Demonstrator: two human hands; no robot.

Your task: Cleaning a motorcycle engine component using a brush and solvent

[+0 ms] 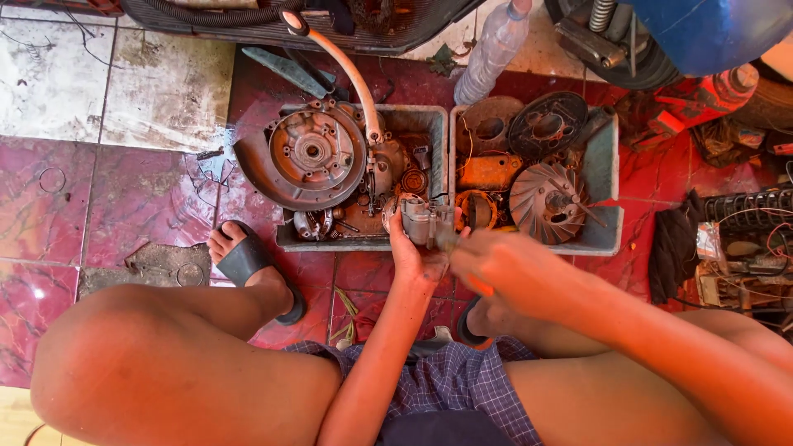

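Your left hand point(406, 248) grips a small grey metal engine part point(423, 221) above the grey plastic trays point(607, 177) on the floor. Your right hand point(496, 266), blurred, appears clenched on a tool, working it; keep the part steady.

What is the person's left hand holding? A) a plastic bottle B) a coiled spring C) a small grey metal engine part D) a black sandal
C: the left hand has its fingers wrapped around a small grey metal engine part, just in front of the grey trays.
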